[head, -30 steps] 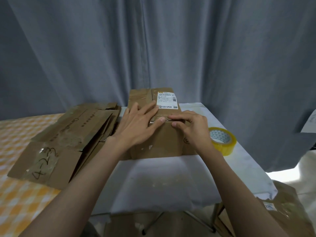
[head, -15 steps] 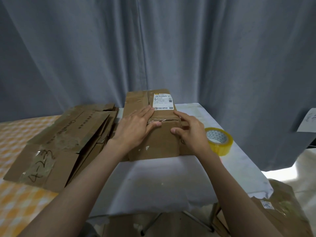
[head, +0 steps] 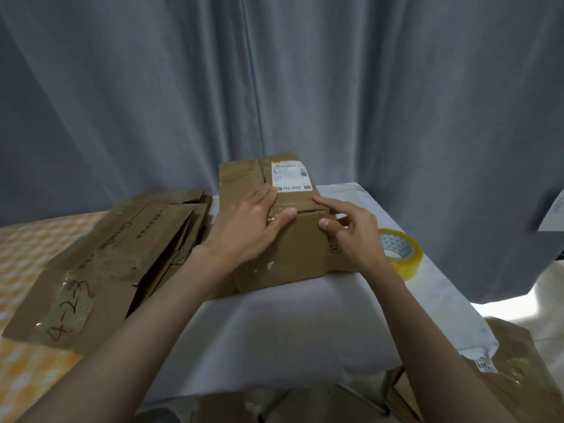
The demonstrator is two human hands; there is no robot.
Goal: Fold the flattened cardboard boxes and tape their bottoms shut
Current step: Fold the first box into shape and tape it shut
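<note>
While the box [head: 280, 221] sits on the white counter [head: 274, 325], the left hand [head: 244, 230] lies flat on it, fingers straight, and the right hand [head: 354, 236] touches its seam with loosely bent fingers; tape [head: 401, 253] sits just right, flattened boxes [head: 122, 248] left

Before you, a grey-blue curtain [head: 305, 87] hangs in vertical folds behind a small table draped in a white cloth [head: 274, 325], an orange-and-white checked surface [head: 27, 248] adjoining its left side and a pale floor [head: 546, 312] showing at lower right
</note>
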